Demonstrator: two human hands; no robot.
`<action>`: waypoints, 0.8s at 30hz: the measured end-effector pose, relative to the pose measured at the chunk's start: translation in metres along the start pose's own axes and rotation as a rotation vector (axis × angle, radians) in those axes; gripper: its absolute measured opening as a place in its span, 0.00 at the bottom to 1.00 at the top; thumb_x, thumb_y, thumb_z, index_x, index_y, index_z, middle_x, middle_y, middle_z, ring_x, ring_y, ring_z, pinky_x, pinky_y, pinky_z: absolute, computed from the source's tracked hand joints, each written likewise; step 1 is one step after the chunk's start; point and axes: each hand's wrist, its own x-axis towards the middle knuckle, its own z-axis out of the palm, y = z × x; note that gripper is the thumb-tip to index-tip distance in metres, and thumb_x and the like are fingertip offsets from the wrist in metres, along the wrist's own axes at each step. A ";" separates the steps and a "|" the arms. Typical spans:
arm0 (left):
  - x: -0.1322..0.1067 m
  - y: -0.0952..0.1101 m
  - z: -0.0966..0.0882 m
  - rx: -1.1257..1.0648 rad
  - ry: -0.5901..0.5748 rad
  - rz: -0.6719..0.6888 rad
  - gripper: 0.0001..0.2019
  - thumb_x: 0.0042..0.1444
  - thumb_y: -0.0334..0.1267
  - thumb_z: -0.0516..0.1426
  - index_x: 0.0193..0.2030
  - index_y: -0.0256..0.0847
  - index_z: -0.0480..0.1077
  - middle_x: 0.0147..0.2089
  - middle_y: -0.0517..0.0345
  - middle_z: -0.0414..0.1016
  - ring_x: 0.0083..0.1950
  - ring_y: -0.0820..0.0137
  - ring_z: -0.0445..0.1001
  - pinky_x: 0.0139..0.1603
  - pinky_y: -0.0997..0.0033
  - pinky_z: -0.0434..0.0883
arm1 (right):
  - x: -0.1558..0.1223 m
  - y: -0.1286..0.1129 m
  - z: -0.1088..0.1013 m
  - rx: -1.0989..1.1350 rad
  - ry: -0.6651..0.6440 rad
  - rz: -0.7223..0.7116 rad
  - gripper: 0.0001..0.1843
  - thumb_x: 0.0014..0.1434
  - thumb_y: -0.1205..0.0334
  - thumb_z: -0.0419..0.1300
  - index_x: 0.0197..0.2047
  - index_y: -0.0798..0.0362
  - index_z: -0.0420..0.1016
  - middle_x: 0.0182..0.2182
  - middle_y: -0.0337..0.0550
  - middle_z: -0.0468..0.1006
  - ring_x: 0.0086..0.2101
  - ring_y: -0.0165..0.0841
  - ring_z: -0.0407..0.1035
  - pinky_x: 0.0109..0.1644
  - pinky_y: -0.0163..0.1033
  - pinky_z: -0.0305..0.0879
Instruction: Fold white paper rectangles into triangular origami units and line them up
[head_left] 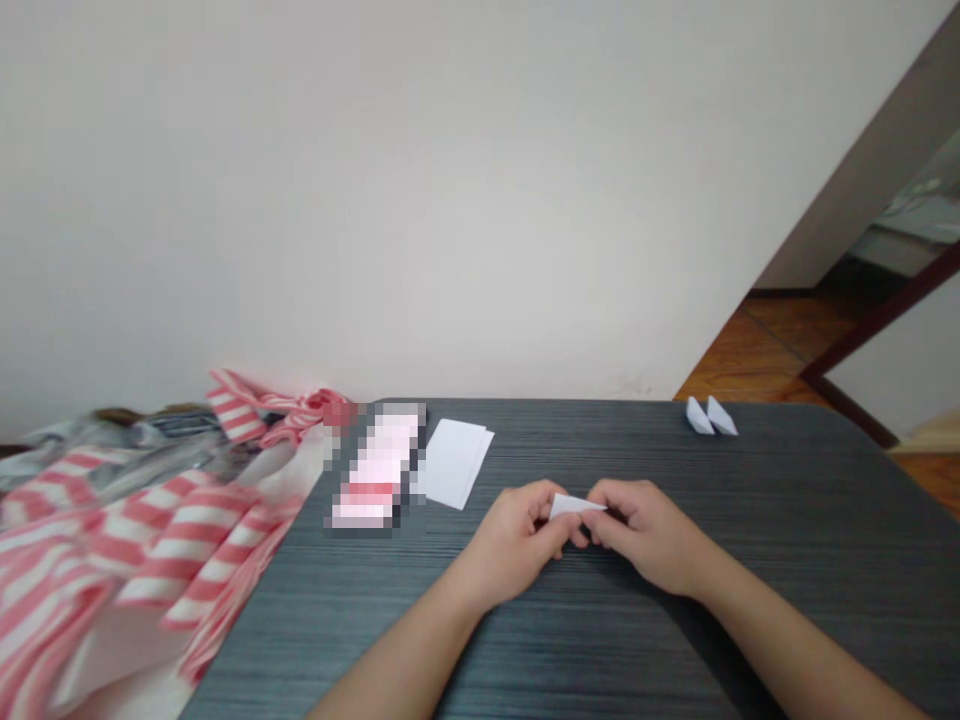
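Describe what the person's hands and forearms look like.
The left hand and right hand are ungloved, with no ring or watch visible. Both forearms are bare up to the picture's edge, no sleeve showing, and no markings can be made out.

Two bare hands meet above a dark wood-grain table point(360, 610). The left hand point(517, 535) and right hand point(649, 530) pinch a small folded white paper point(574, 503) between thumbs and fingers. Farther left lie white sheets point(454, 462), slightly fanned, beside a pixelated pink-and-white rectangle point(379, 460). Two small folded white paper pieces point(711, 416) sit near the far edge, right. Red-and-white striped cloth point(172, 530) heaps left of the table, before a pale wall point(480, 200).
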 end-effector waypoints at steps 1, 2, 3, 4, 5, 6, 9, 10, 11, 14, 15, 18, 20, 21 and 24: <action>0.000 -0.001 0.000 0.009 -0.004 0.006 0.08 0.60 0.39 0.56 0.36 0.37 0.72 0.34 0.56 0.79 0.28 0.74 0.70 0.29 0.78 0.65 | 0.000 0.000 0.000 0.000 0.004 0.001 0.13 0.64 0.63 0.56 0.28 0.54 0.75 0.21 0.35 0.72 0.23 0.28 0.63 0.28 0.32 0.56; 0.000 -0.002 -0.001 0.028 -0.008 0.012 0.08 0.60 0.39 0.56 0.36 0.37 0.72 0.34 0.56 0.79 0.28 0.74 0.70 0.29 0.77 0.64 | 0.000 0.000 0.000 0.001 0.007 0.002 0.13 0.63 0.63 0.56 0.28 0.54 0.75 0.21 0.35 0.73 0.23 0.28 0.63 0.28 0.32 0.56; 0.000 -0.002 -0.001 0.056 -0.013 0.016 0.08 0.60 0.39 0.56 0.36 0.37 0.73 0.33 0.56 0.79 0.29 0.74 0.70 0.29 0.77 0.64 | 0.000 -0.001 0.000 0.002 0.011 0.002 0.12 0.63 0.63 0.57 0.28 0.54 0.75 0.21 0.35 0.73 0.23 0.28 0.64 0.28 0.32 0.56; 0.000 -0.003 -0.001 0.089 -0.017 0.019 0.09 0.60 0.39 0.56 0.35 0.37 0.74 0.33 0.55 0.79 0.29 0.74 0.70 0.29 0.77 0.63 | 0.000 -0.002 0.000 0.005 0.014 0.001 0.12 0.63 0.64 0.57 0.28 0.54 0.75 0.21 0.35 0.73 0.23 0.28 0.64 0.29 0.32 0.56; -0.001 -0.003 -0.002 0.126 -0.020 0.022 0.10 0.61 0.39 0.56 0.34 0.36 0.75 0.32 0.55 0.79 0.29 0.73 0.70 0.29 0.77 0.63 | 0.000 -0.003 0.000 0.008 0.016 0.001 0.13 0.63 0.64 0.57 0.27 0.54 0.75 0.21 0.35 0.74 0.23 0.28 0.64 0.29 0.32 0.56; -0.001 -0.003 -0.003 0.160 -0.023 0.025 0.12 0.61 0.40 0.55 0.33 0.36 0.75 0.31 0.55 0.79 0.28 0.73 0.70 0.28 0.77 0.63 | 0.001 -0.004 0.000 0.007 0.017 0.000 0.13 0.63 0.65 0.57 0.27 0.54 0.75 0.21 0.35 0.73 0.23 0.28 0.64 0.28 0.32 0.56; -0.002 -0.001 -0.004 0.223 -0.031 0.036 0.16 0.63 0.42 0.53 0.32 0.36 0.76 0.28 0.55 0.78 0.27 0.73 0.70 0.27 0.76 0.62 | 0.001 -0.006 0.000 -0.010 0.021 0.002 0.13 0.62 0.66 0.57 0.25 0.54 0.74 0.20 0.35 0.72 0.23 0.28 0.63 0.28 0.31 0.55; -0.002 -0.001 -0.004 0.233 -0.035 0.039 0.17 0.64 0.43 0.53 0.32 0.35 0.76 0.28 0.55 0.78 0.27 0.72 0.70 0.27 0.76 0.62 | 0.001 -0.006 0.000 -0.015 0.021 0.003 0.13 0.62 0.66 0.57 0.25 0.54 0.73 0.20 0.35 0.72 0.23 0.28 0.63 0.28 0.32 0.55; -0.003 0.000 -0.004 0.240 -0.039 0.041 0.17 0.64 0.43 0.52 0.32 0.35 0.76 0.28 0.55 0.78 0.27 0.72 0.71 0.27 0.76 0.61 | 0.001 -0.005 0.000 -0.015 0.018 0.002 0.13 0.62 0.66 0.57 0.25 0.54 0.73 0.20 0.35 0.72 0.23 0.28 0.64 0.28 0.32 0.55; -0.003 0.000 -0.004 0.252 -0.039 0.047 0.17 0.64 0.41 0.52 0.31 0.36 0.76 0.28 0.55 0.79 0.27 0.72 0.71 0.27 0.76 0.61 | 0.000 -0.003 0.001 -0.002 0.002 -0.001 0.13 0.63 0.65 0.56 0.27 0.54 0.74 0.21 0.36 0.73 0.24 0.28 0.65 0.29 0.32 0.57; -0.003 0.000 -0.004 0.252 -0.037 0.049 0.16 0.64 0.41 0.52 0.31 0.36 0.76 0.28 0.55 0.79 0.27 0.72 0.71 0.27 0.77 0.62 | 0.000 -0.002 0.001 0.002 -0.001 -0.001 0.13 0.63 0.65 0.56 0.28 0.54 0.75 0.22 0.36 0.73 0.24 0.29 0.65 0.29 0.32 0.57; -0.003 -0.002 -0.004 0.245 -0.030 0.045 0.15 0.63 0.39 0.52 0.31 0.36 0.76 0.28 0.56 0.78 0.27 0.73 0.71 0.27 0.77 0.62 | 0.000 0.000 0.001 0.021 0.017 0.024 0.11 0.63 0.63 0.57 0.30 0.55 0.76 0.23 0.37 0.73 0.25 0.29 0.66 0.30 0.32 0.58; -0.002 -0.004 -0.003 0.238 -0.027 0.042 0.15 0.63 0.39 0.52 0.32 0.36 0.77 0.28 0.56 0.78 0.27 0.73 0.71 0.27 0.77 0.62 | 0.000 0.001 0.001 0.026 0.029 0.032 0.12 0.64 0.63 0.57 0.30 0.55 0.75 0.22 0.36 0.73 0.25 0.29 0.65 0.30 0.32 0.58; -0.002 -0.005 -0.003 0.231 -0.025 0.042 0.15 0.63 0.39 0.52 0.33 0.36 0.77 0.28 0.55 0.78 0.27 0.73 0.71 0.27 0.77 0.62 | 0.000 0.002 0.000 0.025 0.033 0.030 0.12 0.64 0.63 0.56 0.29 0.55 0.75 0.22 0.36 0.72 0.25 0.29 0.64 0.30 0.32 0.58; -0.001 -0.006 -0.002 0.202 -0.011 0.036 0.14 0.63 0.39 0.52 0.34 0.35 0.76 0.30 0.54 0.79 0.27 0.73 0.71 0.28 0.77 0.63 | -0.001 0.003 0.000 0.022 0.043 0.013 0.13 0.64 0.63 0.56 0.28 0.54 0.73 0.22 0.36 0.72 0.24 0.28 0.64 0.30 0.32 0.57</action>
